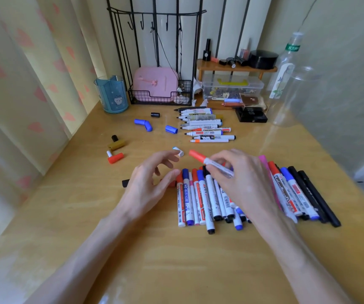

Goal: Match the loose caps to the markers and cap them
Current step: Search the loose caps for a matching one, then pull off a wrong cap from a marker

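Your right hand (240,181) pinches a marker (217,167) by its white barrel. Its red cap (196,156) is on and points to 10 o'clock, and the marker is held just above the capped pile (200,200) on the bench (176,260).

Before you set it down, I'd press the cap home with your thumb; from here I can't tell whether it is fully seated. Then lay the marker flat beside the others, parallel to them, so the pile doesn't roll apart.

Your left hand (152,178) hangs released, fingers loosely bent, holding nothing. It hovers just left of the pile, palm turned inward, with the wrist low over the bench.

It is well placed to fetch the next piece. The white cap (178,150) sits just past its fingertips at 12 o'clock. The blue caps (143,125) and a loose red cap (115,158) lie farther off, between 9 and 11 o'clock. The uncapped row (205,126) waits at 1 o'clock.
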Tool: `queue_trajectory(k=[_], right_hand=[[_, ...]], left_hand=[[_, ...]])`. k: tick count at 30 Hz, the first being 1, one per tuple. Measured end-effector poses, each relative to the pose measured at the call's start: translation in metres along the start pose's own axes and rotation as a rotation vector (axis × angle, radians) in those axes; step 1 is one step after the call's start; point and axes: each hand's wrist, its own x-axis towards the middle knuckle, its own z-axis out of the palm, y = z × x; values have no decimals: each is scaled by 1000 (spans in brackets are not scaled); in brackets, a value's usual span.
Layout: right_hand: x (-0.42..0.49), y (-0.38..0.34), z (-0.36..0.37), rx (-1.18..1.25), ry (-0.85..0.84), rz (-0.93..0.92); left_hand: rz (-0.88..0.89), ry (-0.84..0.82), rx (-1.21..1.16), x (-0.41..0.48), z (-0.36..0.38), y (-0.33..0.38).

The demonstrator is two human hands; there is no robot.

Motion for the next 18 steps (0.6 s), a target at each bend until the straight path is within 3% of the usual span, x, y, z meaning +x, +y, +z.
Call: queue_trajectory(k=[6, 18], right_hand=[[2, 10, 0, -60, -95, 250], [-2, 9, 7, -149, -193, 201]], left_hand=[[-6, -10, 75, -2, 2, -4], [-23, -37, 92, -2, 5, -4]])
